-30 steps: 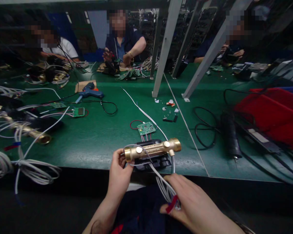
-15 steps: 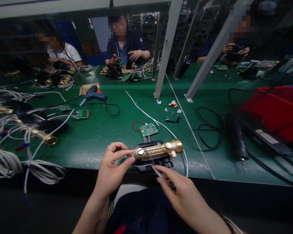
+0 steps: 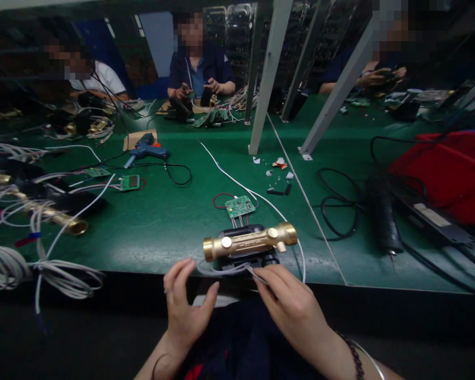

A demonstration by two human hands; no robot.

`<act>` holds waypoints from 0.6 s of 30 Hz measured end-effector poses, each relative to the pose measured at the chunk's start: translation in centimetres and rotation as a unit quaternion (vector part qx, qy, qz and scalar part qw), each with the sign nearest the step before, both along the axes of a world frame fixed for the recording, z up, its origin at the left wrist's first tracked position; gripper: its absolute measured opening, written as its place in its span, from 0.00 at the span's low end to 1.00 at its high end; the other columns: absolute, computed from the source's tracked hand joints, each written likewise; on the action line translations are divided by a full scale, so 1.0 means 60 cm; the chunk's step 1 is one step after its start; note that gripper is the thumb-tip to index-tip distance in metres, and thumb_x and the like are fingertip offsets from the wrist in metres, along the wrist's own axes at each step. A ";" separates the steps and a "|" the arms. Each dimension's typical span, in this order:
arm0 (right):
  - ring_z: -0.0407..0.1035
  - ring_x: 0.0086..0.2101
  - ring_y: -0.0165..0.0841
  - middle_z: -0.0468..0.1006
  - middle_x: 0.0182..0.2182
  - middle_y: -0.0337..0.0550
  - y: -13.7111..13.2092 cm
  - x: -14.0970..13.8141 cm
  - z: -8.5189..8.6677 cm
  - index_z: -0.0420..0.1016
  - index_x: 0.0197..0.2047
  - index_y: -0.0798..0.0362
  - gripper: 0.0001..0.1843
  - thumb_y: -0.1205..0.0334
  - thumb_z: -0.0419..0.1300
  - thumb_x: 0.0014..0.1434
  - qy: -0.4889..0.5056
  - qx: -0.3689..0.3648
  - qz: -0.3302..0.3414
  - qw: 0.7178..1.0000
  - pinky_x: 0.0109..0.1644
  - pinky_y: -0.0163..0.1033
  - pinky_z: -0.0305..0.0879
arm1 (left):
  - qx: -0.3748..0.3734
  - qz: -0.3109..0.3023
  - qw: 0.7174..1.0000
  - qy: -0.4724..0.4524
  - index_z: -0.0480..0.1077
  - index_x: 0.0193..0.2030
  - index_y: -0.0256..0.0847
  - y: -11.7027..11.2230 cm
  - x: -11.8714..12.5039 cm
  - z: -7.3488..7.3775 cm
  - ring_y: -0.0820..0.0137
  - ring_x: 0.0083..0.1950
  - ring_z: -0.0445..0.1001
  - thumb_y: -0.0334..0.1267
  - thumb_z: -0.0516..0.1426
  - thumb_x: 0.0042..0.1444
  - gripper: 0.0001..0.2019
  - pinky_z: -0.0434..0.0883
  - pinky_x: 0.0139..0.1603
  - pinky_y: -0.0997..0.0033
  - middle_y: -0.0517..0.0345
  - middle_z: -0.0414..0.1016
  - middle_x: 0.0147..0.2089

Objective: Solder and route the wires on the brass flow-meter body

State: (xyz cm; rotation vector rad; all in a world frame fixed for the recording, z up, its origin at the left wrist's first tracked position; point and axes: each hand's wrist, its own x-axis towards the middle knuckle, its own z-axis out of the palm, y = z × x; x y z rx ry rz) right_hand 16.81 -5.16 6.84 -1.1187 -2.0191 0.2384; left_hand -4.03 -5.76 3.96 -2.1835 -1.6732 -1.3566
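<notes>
A brass pipe fitting (image 3: pixel 249 240) with threaded ends lies on a black plastic housing (image 3: pixel 225 262) near the table's front edge. Thin wires link the housing to a green circuit board (image 3: pixel 239 206) just behind it. My right hand (image 3: pixel 291 298) pinches a grey-white cable (image 3: pixel 257 275) in front of the housing. A loop of that cable bends out to the left, below the fitting's left end. Beside this loop, my left hand (image 3: pixel 188 298) is open, thumb and fingers apart, holding nothing.
A blue glue gun (image 3: pixel 146 150) lies at the back left. Brass fittings with coiled cables (image 3: pixel 69 277) crowd the left side. To the right are a black electric screwdriver (image 3: pixel 382 216) and a red bin (image 3: pixel 439 179). Metal posts (image 3: pixel 269 79) rise mid-table; co-workers sit across.
My left hand has let go at the fitting's left end and drawn back toward me, opening. The cable loop now hangs in front of the fitting rather than across it.
</notes>
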 end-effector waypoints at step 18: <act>0.69 0.29 0.34 0.75 0.30 0.47 0.022 -0.020 -0.012 0.70 0.40 0.60 0.07 0.73 0.51 0.65 -0.040 0.082 0.069 0.993 0.32 0.36 0.65 | -0.288 -0.173 0.933 -0.128 0.61 0.58 0.43 0.082 0.027 0.015 0.56 0.61 0.64 0.33 0.66 0.38 0.38 0.62 0.63 0.51 0.48 0.63 0.61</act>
